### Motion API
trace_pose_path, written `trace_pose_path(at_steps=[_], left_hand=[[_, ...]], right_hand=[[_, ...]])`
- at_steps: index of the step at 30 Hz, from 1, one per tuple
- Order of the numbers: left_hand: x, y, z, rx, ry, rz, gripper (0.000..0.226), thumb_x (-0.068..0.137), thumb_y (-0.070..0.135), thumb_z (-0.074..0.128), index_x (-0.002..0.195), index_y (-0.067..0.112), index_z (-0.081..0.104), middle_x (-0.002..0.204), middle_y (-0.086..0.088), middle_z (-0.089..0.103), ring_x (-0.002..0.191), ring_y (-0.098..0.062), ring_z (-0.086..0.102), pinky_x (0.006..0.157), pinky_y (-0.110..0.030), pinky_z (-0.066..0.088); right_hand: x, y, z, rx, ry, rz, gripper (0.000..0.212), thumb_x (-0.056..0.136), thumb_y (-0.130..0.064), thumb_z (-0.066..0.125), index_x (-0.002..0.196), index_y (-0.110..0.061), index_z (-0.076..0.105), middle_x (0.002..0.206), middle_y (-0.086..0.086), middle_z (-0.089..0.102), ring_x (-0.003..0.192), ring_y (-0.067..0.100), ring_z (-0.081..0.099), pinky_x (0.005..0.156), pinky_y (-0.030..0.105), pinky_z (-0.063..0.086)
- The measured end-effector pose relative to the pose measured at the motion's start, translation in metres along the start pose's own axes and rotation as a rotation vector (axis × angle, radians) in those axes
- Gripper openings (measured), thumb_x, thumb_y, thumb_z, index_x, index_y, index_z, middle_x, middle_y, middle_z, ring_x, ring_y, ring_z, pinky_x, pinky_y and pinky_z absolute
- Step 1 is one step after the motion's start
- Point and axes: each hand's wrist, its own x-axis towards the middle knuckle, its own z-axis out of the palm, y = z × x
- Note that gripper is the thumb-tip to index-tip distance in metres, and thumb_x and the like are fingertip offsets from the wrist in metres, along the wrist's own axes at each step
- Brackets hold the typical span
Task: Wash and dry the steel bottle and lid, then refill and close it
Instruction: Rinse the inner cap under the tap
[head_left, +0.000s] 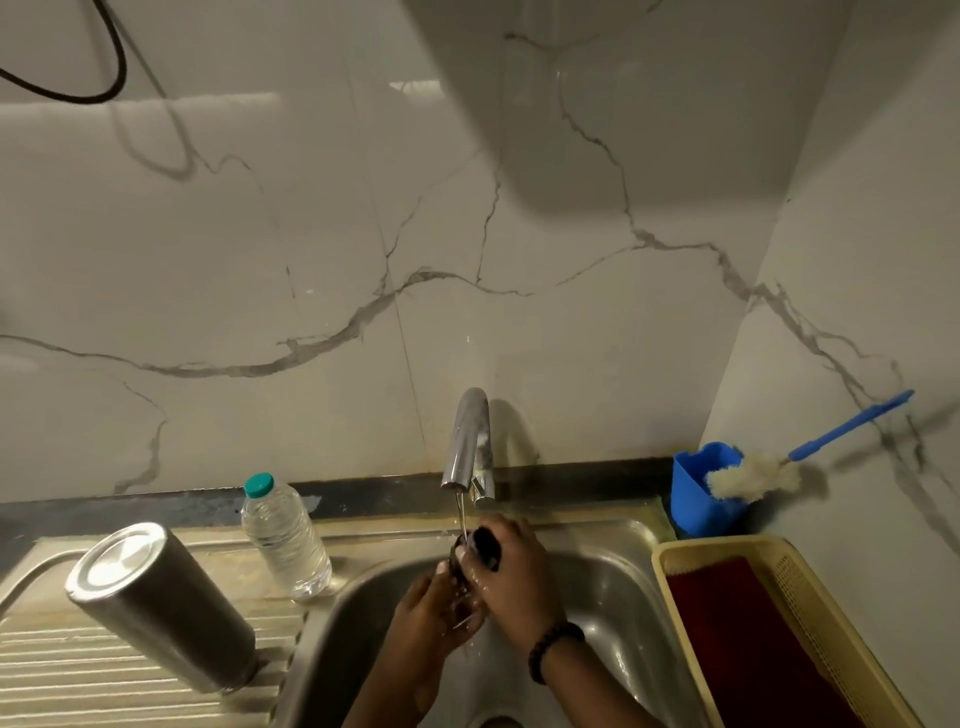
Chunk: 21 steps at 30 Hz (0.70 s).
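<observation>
Both hands work over the sink (613, 587), under the tap (467, 441), from which a thin stream of water (461, 519) falls. The right hand (511, 577) grips the dark lid (485, 545), fingers curled over its top, and holds it right in the stream. The left hand (434, 603) sits just below and to the left, its fingers and thumb touching the lid's lower side; whether it truly grips the lid or only rubs it, I cannot tell. A bead bracelet (553, 649) circles the right wrist.

The steel bottle (156, 603) stands upside down on the ribbed drainboard (47, 670) at the sink's left edge, its flat base up and its mouth on the ribs, well apart from the hands. A clear plastic bottle (283, 535) with a teal cap stands upright at the drainboard's back edge, between the steel bottle and the tap.

At the sink's right back corner a blue holder (696, 499) carries 1 bottle brush (753, 478), bristle end resting on its rim, blue handle pointing up and right along the wall. A cream basket (810, 587) with a dark red cloth (737, 634) inside lies along the sink's right edge.
</observation>
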Motion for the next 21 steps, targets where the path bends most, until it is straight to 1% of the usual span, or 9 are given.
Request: trace_pose_path(at_steps=[2,5,8,10,12,15,17,20,21], left_hand=[[-0.003,0.005,0.002,-0.015,-0.018,0.049,0.032,0.103,0.03,0.046,0.121,0.01,0.064,0.11,-0.016,0.074,0.109,-0.036,0.068,0.088,-0.044,0.056],[-0.005,0.005,-0.003,-0.023,-0.036,0.107,0.036,0.101,0.031,0.048,0.125,0.009,0.063,0.114,-0.017,0.073,0.11,-0.036,0.068,0.099,-0.05,0.053],[-0.008,0.003,-0.002,-0.023,-0.027,0.121,0.033,0.101,0.029,0.05,0.122,0.008,0.063,0.11,-0.018,0.074,0.104,-0.035,0.07,0.096,-0.049,0.054],[-0.008,0.001,-0.004,-0.035,-0.02,0.131,0.03,0.1,0.024,0.052,0.12,0.005,0.063,0.109,-0.018,0.074,0.101,-0.032,0.071,0.09,-0.044,0.056],[-0.008,0.0,-0.005,-0.055,-0.034,0.136,0.031,0.1,0.021,0.051,0.123,0.003,0.062,0.113,-0.02,0.072,0.106,-0.032,0.07,0.09,-0.042,0.054],[-0.009,-0.002,-0.005,-0.051,-0.07,0.126,0.034,0.104,0.023,0.044,0.126,0.003,0.062,0.117,-0.019,0.071,0.11,-0.032,0.069,0.091,-0.041,0.053],[-0.01,-0.003,-0.004,-0.011,-0.077,0.085,0.038,0.107,0.028,0.037,0.124,0.006,0.064,0.114,-0.017,0.073,0.107,-0.032,0.07,0.088,-0.041,0.055],[-0.009,-0.003,-0.006,0.018,-0.105,0.044,0.046,0.108,0.038,0.032,0.124,0.01,0.064,0.116,-0.015,0.072,0.114,-0.036,0.065,0.096,-0.047,0.054],[-0.007,-0.002,-0.006,0.02,-0.111,0.048,0.045,0.107,0.039,0.033,0.125,0.011,0.064,0.116,-0.015,0.072,0.114,-0.035,0.066,0.096,-0.048,0.055]], right_hand=[[0.002,-0.004,-0.001,0.092,0.035,0.037,0.027,0.094,-0.029,0.06,0.121,-0.027,0.057,0.12,-0.008,0.053,0.108,0.005,0.052,0.086,0.013,0.047],[-0.002,-0.004,0.001,0.198,0.011,0.061,0.028,0.094,-0.027,0.06,0.123,-0.026,0.06,0.119,-0.008,0.06,0.108,0.006,0.056,0.086,0.014,0.049],[-0.004,-0.001,0.001,0.228,-0.019,0.054,0.027,0.092,-0.023,0.065,0.118,-0.03,0.062,0.115,-0.013,0.06,0.104,-0.002,0.055,0.08,0.004,0.046],[-0.008,0.001,0.003,0.224,-0.025,0.029,0.03,0.089,-0.023,0.068,0.115,-0.035,0.06,0.115,-0.012,0.06,0.105,-0.003,0.056,0.088,0.011,0.049],[-0.009,0.005,0.005,0.216,-0.027,0.039,0.035,0.086,-0.024,0.071,0.117,-0.033,0.059,0.117,-0.011,0.059,0.108,0.001,0.056,0.095,0.02,0.05],[-0.012,0.005,0.002,0.156,-0.03,0.04,0.038,0.084,-0.024,0.074,0.119,-0.026,0.059,0.114,-0.012,0.055,0.109,0.006,0.055,0.094,0.019,0.048],[-0.015,0.001,0.0,0.073,0.043,0.016,0.038,0.085,-0.026,0.072,0.12,-0.024,0.059,0.114,-0.014,0.051,0.11,0.005,0.052,0.094,0.017,0.045],[-0.021,-0.003,0.0,-0.087,0.281,-0.142,0.041,0.089,-0.028,0.066,0.128,-0.023,0.055,0.128,-0.009,0.045,0.117,0.004,0.043,0.096,0.019,0.045],[-0.021,-0.002,0.002,-0.137,0.249,-0.184,0.042,0.091,-0.028,0.064,0.131,-0.023,0.053,0.133,-0.006,0.043,0.121,0.006,0.042,0.099,0.022,0.045]])
